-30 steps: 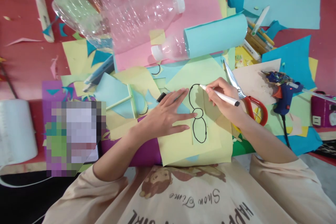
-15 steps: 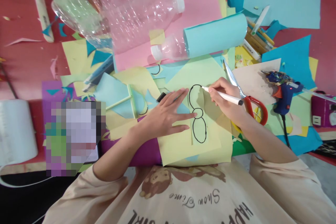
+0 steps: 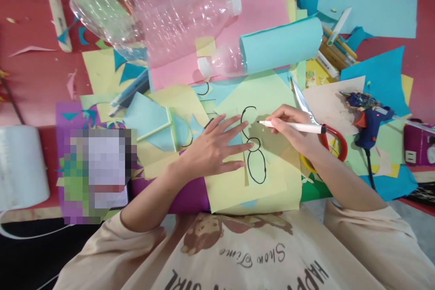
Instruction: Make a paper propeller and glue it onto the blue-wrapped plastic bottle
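My right hand (image 3: 294, 129) grips a white marker (image 3: 297, 126), its black tip pointing left, over or on a pale green paper piece (image 3: 257, 167). Black lines on that piece form a lower oval, a small middle circle and an upper loop with a gap on its right side. My left hand (image 3: 217, 145) lies flat with fingers spread, fingertips at the left edge of the drawing. A black cap shows partly behind its fingers. Beneath lies a yellow sheet (image 3: 224, 195). Red-handled scissors (image 3: 335, 142) rest beside my right hand, partly hidden by it.
A clear bottle wrapped in blue paper (image 3: 282, 45) lies beyond the hands, with more clear bottles (image 3: 183, 18) behind it. A blue glue gun (image 3: 369, 127) is at the right. Paper scraps cover much of the red table (image 3: 27, 72). A white cylinder (image 3: 22, 167) stands at far left.
The marker tip has moved slightly down and left from the top of the upper loop. The green piece has shifted slightly left. My left hand's fingers have spread a little more.
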{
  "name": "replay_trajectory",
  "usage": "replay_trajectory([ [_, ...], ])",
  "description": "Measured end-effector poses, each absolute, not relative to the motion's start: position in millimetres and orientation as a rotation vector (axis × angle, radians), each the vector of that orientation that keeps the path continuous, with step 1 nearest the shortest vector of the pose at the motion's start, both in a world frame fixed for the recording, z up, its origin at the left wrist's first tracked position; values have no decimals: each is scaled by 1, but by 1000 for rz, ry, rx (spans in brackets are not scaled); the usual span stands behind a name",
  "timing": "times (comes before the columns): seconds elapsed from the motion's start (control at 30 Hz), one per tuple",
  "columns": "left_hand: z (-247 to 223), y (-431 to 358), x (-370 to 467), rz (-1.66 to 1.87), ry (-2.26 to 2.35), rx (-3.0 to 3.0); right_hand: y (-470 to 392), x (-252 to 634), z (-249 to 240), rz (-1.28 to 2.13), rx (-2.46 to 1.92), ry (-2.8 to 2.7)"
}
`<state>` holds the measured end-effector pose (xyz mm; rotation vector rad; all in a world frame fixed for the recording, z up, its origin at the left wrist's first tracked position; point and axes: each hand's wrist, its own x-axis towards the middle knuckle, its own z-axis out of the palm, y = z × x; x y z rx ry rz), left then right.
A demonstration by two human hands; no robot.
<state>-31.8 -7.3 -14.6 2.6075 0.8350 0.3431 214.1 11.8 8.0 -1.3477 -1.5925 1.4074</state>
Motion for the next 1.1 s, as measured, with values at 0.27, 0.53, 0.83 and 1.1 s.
replay_trajectory([
  [0.27,-15,-9,-30,344,839,2599,10,208,7,1471,-1371,-1802],
  [0.53,-14,-9,-30,353,832,2604,10,206,8,1435,-1363,-1912],
  [0.83,-16,-9,-31,362,834,2575,11,211,8,1289,-1412,-1712],
  [1.1,-14,-9,-31,367,825,2592,16,206,2,1233,-1443,-1639],
])
